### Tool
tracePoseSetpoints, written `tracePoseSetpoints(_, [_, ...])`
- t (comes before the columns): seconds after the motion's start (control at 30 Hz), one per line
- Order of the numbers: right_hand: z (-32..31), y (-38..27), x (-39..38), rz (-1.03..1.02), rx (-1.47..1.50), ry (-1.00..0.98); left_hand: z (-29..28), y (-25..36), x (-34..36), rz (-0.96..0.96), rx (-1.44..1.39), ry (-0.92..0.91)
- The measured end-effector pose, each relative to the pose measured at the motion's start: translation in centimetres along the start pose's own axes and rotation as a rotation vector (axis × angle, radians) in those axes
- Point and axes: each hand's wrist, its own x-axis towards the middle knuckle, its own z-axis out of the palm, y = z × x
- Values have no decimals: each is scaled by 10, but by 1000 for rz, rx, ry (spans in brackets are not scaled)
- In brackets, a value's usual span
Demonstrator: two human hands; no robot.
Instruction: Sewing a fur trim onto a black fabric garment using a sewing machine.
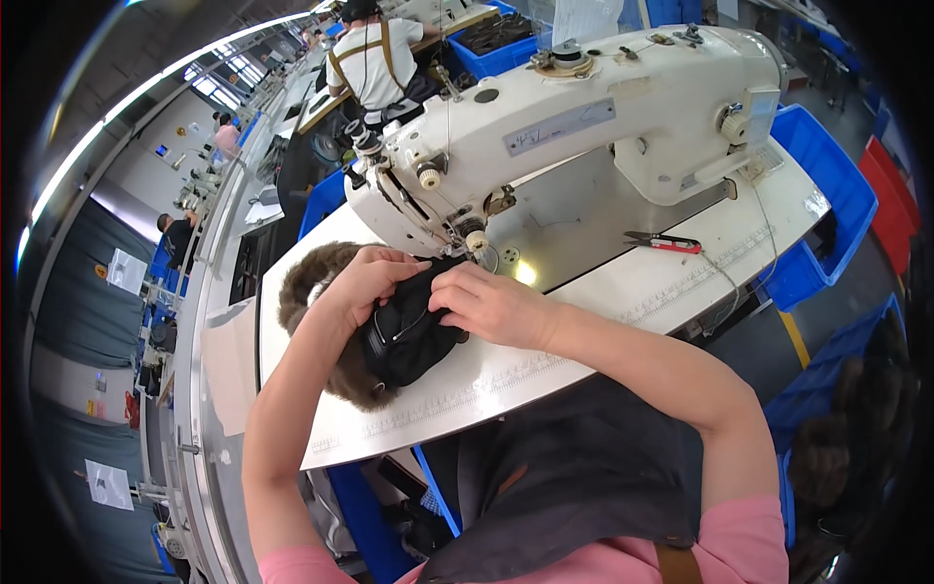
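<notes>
Both hands are at a black fabric piece with a silver zipper, joined to or lying against brown fur. It sits on the white table below the needle end of a sewing machine. My left hand pinches the black fabric's upper edge close to the presser foot. My right hand is closed on the right side of the same fabric, fingers curled in. The fabric's far edge is partly hidden by my fingers and the machine head.
Red-handled thread snips lie on the table right of the machine's metal plate. A printed ruler strip runs along the near edge. Blue bins stand at the right. Another person sits working farther back.
</notes>
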Motion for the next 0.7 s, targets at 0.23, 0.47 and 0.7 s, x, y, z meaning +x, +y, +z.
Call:
tracePoseSetpoints(0.23, [3, 5, 15, -89, -247, -177, 0, -4, 1, 50, -84, 22])
tracePoseSetpoints(0.47, [27, -19, 0, 286, -239, 209, 9, -10, -1, 56, -168, 116])
tracePoseSetpoints(0.7, [29, -32, -18, 573, -293, 48, 21, -13, -3, 76, -236, 173])
